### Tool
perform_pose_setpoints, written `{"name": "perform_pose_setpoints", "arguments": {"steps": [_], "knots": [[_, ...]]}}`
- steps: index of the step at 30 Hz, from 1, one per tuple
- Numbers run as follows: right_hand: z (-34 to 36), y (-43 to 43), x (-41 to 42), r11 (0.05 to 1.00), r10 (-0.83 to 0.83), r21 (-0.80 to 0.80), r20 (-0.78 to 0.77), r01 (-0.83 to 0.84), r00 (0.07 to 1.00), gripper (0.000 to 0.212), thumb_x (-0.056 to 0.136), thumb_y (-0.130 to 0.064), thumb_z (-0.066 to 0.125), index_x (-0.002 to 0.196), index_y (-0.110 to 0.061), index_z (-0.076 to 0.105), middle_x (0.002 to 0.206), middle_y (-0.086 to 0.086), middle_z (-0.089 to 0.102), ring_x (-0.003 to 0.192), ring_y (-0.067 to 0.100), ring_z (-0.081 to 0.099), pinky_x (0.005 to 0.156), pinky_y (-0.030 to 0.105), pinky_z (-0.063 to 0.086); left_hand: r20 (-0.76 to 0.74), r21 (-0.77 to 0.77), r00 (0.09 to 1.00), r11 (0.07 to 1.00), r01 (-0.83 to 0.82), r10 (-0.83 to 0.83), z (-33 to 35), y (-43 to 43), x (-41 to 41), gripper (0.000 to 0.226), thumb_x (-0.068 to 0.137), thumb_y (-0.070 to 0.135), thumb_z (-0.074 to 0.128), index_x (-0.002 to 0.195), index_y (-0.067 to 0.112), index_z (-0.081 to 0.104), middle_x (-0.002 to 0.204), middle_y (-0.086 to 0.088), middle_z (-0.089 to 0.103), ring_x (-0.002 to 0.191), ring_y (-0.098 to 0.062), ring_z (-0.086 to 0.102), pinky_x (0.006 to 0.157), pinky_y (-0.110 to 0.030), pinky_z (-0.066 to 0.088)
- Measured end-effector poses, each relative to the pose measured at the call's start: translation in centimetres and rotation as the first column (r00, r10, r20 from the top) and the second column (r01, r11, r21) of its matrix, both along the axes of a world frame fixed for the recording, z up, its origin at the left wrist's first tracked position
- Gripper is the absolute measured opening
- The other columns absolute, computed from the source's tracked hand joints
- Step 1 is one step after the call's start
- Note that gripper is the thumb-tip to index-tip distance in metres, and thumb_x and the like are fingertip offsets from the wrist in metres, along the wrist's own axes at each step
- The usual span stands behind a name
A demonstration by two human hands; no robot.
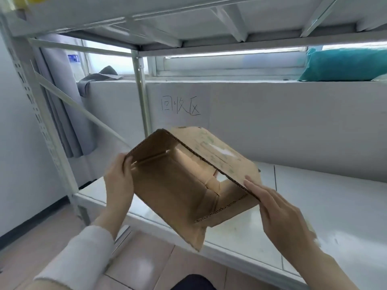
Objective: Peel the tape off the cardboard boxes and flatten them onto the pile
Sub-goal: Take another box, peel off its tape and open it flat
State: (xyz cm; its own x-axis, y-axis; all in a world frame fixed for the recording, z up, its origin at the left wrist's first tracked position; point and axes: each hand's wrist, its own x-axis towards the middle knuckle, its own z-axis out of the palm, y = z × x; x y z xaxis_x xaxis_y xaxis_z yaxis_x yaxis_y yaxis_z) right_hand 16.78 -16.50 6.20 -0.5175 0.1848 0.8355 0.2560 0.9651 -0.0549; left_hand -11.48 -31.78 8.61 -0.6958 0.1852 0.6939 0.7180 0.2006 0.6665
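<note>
A brown cardboard box [178,185] hangs tilted in the air over the front of a white shelf, its open end facing me and both ends open like a tube. My left hand [118,181] grips the box's left edge, fingers curled over the rim into the inside. My right hand [278,214] lies with straight fingers against the box's right panel, near its lower corner. The outer right panel carries faded green print and a torn white patch. One loose flap hangs down below the box.
The low white shelf board [314,206] of a metal rack [140,84] is under the box. A white wall panel with handwritten characters [181,106] stands behind. A teal bag [343,63] lies on the sill at upper right, grey rolls [62,97] at left. Tiled floor below.
</note>
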Motion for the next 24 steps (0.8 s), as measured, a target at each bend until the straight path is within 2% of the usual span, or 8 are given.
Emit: {"name": "perform_pose_setpoints", "arguments": {"steps": [3, 6, 10, 13, 15, 18, 21, 24], "knots": [[-0.3, -0.7, -0.4, 0.996, 0.077, -0.043, 0.046, -0.075, 0.996, 0.052, 0.078, 0.009, 0.055, 0.12, -0.023, 0.051, 0.125, -0.007, 0.06, 0.112, 0.007, 0.057, 0.073, 0.017, 0.051, 0.108, -0.085, 0.994, 0.996, 0.014, -0.005, -4.3, -2.6, -0.4, 0.02, 0.098, 0.013, 0.04, 0.108, 0.01, 0.057, 0.093, -0.003, 0.058, 0.084, -0.022, 0.05, 0.071, -0.023, 0.03], [0.4, -1.5, -1.5, 0.984, 0.173, -0.076, 0.232, -0.16, 0.957, 0.062, 0.071, 0.007, 0.066, 0.119, -0.028, 0.052, 0.123, -0.012, 0.061, 0.107, 0.008, 0.06, 0.069, 0.023, 0.057, 0.225, -0.287, 0.974, 0.956, 0.068, -0.002, -8.0, -4.3, -1.6, 0.025, 0.099, 0.017, 0.038, 0.119, 0.014, 0.051, 0.102, -0.005, 0.058, 0.096, -0.028, 0.055, 0.078, -0.035, 0.04], [0.5, -2.5, -1.9, 0.962, 0.273, -0.172, 0.522, -0.214, 0.808, 0.043, 0.075, -0.034, 0.056, 0.117, -0.044, 0.053, 0.125, -0.028, 0.052, 0.109, -0.005, 0.05, 0.072, 0.004, 0.044, 0.471, -0.436, 0.873, 0.827, 0.354, -0.125, -10.7, -6.1, -2.4, 0.047, 0.095, -0.002, 0.038, 0.137, 0.019, 0.038, 0.134, -0.008, 0.049, 0.128, -0.03, 0.044, 0.101, -0.037, 0.035], [0.7, -2.6, -1.7, 0.909, 0.382, -0.376, 0.582, -0.179, 0.718, 0.052, 0.066, -0.067, 0.056, 0.115, -0.05, 0.053, 0.13, -0.04, 0.036, 0.122, -0.017, 0.027, 0.087, 0.001, 0.029, 0.669, -0.263, 0.693, 0.787, 0.558, -0.268, -9.8, -6.9, -2.5, 0.05, 0.09, -0.012, 0.035, 0.127, 0.02, 0.044, 0.135, -0.007, 0.046, 0.131, -0.023, 0.039, 0.102, -0.031, 0.033], [0.4, -2.2, -1.7, 0.854, 0.424, -0.51, 0.569, -0.102, 0.704, 0.058, 0.061, -0.078, 0.053, 0.112, -0.05, 0.055, 0.132, -0.044, 0.029, 0.128, -0.021, 0.014, 0.098, 0.004, 0.019, 0.688, -0.104, 0.647, 0.839, 0.534, -0.327, -8.5, -6.5, -2.9, 0.032, 0.095, 0.002, 0.039, 0.112, 0.026, 0.052, 0.127, -0.002, 0.051, 0.127, -0.022, 0.044, 0.097, -0.031, 0.036], [-1.6, -1.4, -2.3, 0.786, 0.4, -0.617, 0.533, 0.019, 0.746, 0.065, 0.056, -0.091, 0.032, 0.105, -0.054, 0.053, 0.128, -0.047, 0.024, 0.127, -0.025, 0.007, 0.108, 0.014, 0.014, 0.674, -0.015, 0.6, 0.804, 0.595, -0.432, -6.4, -4.4, -3.2, 0.031, 0.098, 0.042, 0.031, 0.124, 0.037, 0.047, 0.135, 0.009, 0.045, 0.127, -0.013, 0.04, 0.099, -0.029, 0.031], [-4.3, -1.1, -2.8, 0.743, 0.347, -0.652, 0.566, 0.148, 0.748, 0.049, 0.076, -0.073, 0.035, 0.112, -0.045, 0.052, 0.136, -0.036, 0.027, 0.136, -0.009, 0.01, 0.116, 0.027, 0.009, 0.594, -0.208, 0.656, 0.699, 0.684, -0.465, -5.6, -1.0, -2.8, 0.041, 0.097, 0.044, 0.033, 0.137, 0.038, 0.038, 0.136, 0.02, 0.034, 0.127, -0.002, 0.03, 0.106, -0.024, 0.02], [-7.0, -0.3, -2.6, 0.731, 0.289, -0.647, 0.584, 0.219, 0.759, 0.087, 0.064, -0.086, 0.017, 0.128, -0.034, 0.046, 0.142, -0.028, 0.022, 0.14, -0.001, 0.008, 0.116, 0.026, 0.007, 0.462, -0.512, 0.748, 0.546, 0.664, -0.477, -6.8, 2.8, -2.0, 0.043, 0.098, 0.04, 0.035, 0.141, 0.036, 0.031, 0.148, 0.012, 0.028, 0.14, -0.007, 0.019, 0.114, -0.028, 0.012]]}}
